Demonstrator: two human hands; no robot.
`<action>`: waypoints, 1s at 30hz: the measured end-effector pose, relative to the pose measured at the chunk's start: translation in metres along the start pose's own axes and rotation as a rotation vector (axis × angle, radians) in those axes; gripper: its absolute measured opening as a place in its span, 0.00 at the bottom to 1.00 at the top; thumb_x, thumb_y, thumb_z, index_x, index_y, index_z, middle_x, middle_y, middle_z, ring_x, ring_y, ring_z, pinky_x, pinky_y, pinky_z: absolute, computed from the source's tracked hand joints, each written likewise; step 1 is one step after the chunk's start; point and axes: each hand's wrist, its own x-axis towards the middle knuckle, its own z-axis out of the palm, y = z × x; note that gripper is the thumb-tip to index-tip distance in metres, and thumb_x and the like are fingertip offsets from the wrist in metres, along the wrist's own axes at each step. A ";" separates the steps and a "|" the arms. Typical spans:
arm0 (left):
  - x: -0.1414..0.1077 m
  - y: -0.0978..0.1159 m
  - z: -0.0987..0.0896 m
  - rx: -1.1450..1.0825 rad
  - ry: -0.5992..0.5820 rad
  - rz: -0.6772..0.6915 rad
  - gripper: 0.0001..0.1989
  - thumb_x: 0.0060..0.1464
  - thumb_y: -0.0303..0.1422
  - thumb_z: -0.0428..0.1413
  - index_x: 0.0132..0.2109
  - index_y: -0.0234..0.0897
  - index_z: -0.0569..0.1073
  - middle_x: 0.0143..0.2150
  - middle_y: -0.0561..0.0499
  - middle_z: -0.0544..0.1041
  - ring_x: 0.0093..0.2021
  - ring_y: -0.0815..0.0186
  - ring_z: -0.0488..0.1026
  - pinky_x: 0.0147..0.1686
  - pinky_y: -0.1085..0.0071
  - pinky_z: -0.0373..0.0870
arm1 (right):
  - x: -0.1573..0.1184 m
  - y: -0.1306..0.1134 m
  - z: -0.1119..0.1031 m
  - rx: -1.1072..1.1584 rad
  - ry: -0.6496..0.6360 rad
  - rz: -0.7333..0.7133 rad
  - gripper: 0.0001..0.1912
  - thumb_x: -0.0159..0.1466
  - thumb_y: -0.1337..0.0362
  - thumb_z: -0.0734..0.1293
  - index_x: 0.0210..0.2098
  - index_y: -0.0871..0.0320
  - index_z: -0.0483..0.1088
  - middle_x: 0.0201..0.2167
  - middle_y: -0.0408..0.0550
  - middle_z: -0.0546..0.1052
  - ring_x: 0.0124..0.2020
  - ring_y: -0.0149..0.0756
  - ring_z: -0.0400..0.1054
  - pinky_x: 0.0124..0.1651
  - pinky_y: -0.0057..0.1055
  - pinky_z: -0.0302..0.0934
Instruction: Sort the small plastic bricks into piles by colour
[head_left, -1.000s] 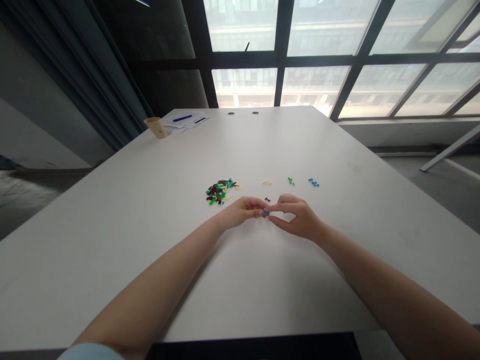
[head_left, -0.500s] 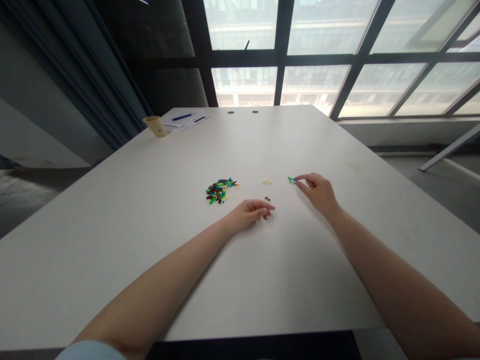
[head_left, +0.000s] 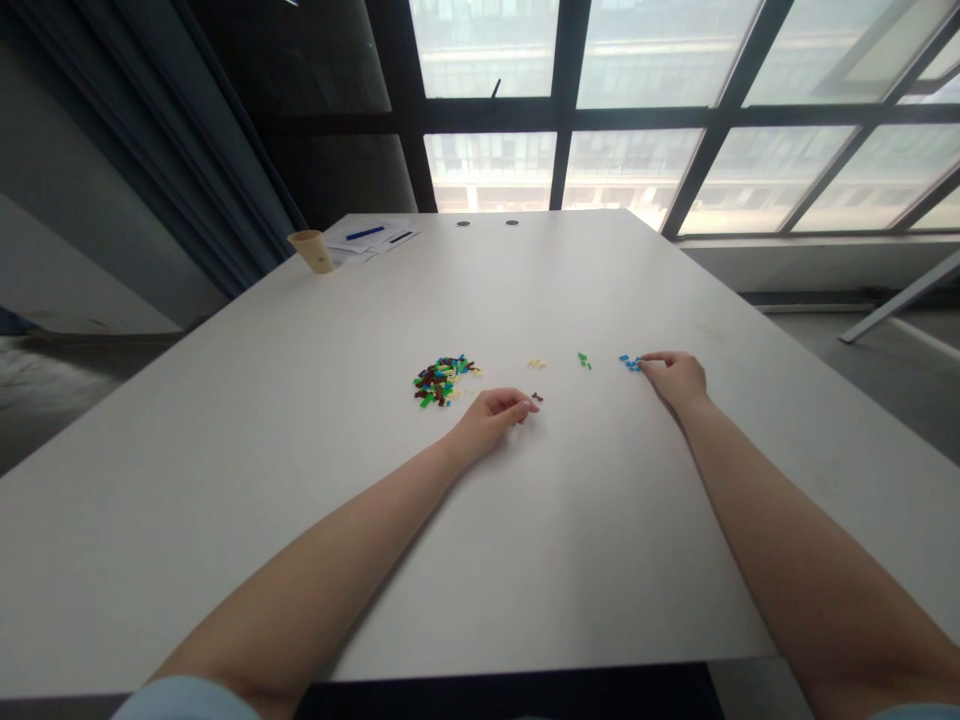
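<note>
A mixed heap of small brown, green, blue and pale yellow pieces [head_left: 439, 382] lies left of centre on the white table [head_left: 525, 300]. To its right are small separate groups: pale yellow pieces [head_left: 536, 364], green pieces [head_left: 584, 360], blue pieces [head_left: 628, 362] and brown pieces [head_left: 537, 397]. My right hand [head_left: 677, 379] touches the right side of the blue group with its fingertips, pinched on a blue piece. My left hand [head_left: 495, 415] is beside the brown pieces, its thumb and fingers drawn together; whatever is between them is too small to make out.
At the far left of the table stands a beige cup [head_left: 312, 251] beside papers [head_left: 364, 240] with a blue pen [head_left: 365, 233] on them. Two dark round inserts are set near the far edge, below the windows.
My right hand has moved right with a blue piece, from the green group to the blue group, which it had hidden. My left hand has shifted slightly up and left, closer to the brown pieces.
</note>
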 end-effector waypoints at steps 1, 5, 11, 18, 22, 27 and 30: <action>0.000 0.000 0.000 -0.004 -0.001 0.002 0.18 0.43 0.46 0.58 0.30 0.32 0.75 0.23 0.53 0.68 0.26 0.73 0.62 0.28 0.75 0.57 | 0.000 0.000 0.001 -0.012 -0.007 0.004 0.20 0.48 0.54 0.67 0.35 0.59 0.78 0.24 0.49 0.72 0.24 0.34 0.60 0.29 0.33 0.52; 0.002 -0.003 -0.002 -0.033 0.027 0.034 0.15 0.45 0.43 0.57 0.30 0.33 0.74 0.23 0.54 0.67 0.26 0.74 0.61 0.28 0.75 0.57 | 0.003 0.002 0.001 0.004 -0.013 0.035 0.19 0.50 0.55 0.66 0.34 0.62 0.77 0.26 0.52 0.74 0.26 0.36 0.62 0.31 0.33 0.53; 0.016 -0.005 -0.031 0.032 0.372 0.186 0.14 0.50 0.43 0.53 0.35 0.36 0.72 0.23 0.55 0.66 0.24 0.73 0.61 0.27 0.75 0.58 | -0.003 -0.010 -0.009 0.172 0.070 0.040 0.19 0.58 0.54 0.58 0.25 0.61 0.73 0.20 0.48 0.70 0.25 0.35 0.60 0.32 0.32 0.52; 0.021 -0.007 -0.072 0.930 0.619 0.291 0.14 0.55 0.32 0.46 0.44 0.38 0.74 0.39 0.46 0.71 0.41 0.63 0.66 0.42 0.65 0.61 | -0.062 -0.072 -0.020 0.275 0.084 -0.564 0.22 0.63 0.57 0.55 0.16 0.55 0.46 0.16 0.39 0.53 0.21 0.29 0.50 0.28 0.29 0.46; 0.021 -0.012 -0.065 1.307 0.449 0.209 0.14 0.55 0.32 0.48 0.46 0.47 0.74 0.52 0.47 0.68 0.50 0.56 0.61 0.42 0.59 0.58 | -0.107 -0.101 -0.008 0.229 -0.239 -0.918 0.20 0.62 0.62 0.57 0.16 0.56 0.46 0.16 0.40 0.55 0.22 0.29 0.51 0.29 0.28 0.47; 0.021 -0.014 -0.061 1.409 0.350 0.198 0.12 0.55 0.34 0.48 0.40 0.48 0.76 0.51 0.48 0.70 0.51 0.56 0.61 0.42 0.58 0.54 | -0.123 -0.106 0.004 0.129 -0.379 -1.033 0.18 0.62 0.63 0.57 0.17 0.57 0.51 0.18 0.42 0.59 0.25 0.30 0.54 0.32 0.27 0.47; 0.021 -0.013 -0.063 1.401 0.347 0.188 0.10 0.54 0.35 0.50 0.36 0.46 0.76 0.46 0.48 0.73 0.49 0.57 0.62 0.41 0.58 0.54 | -0.119 -0.102 0.004 0.111 -0.370 -1.025 0.18 0.62 0.62 0.57 0.17 0.57 0.52 0.18 0.42 0.60 0.25 0.30 0.54 0.32 0.27 0.47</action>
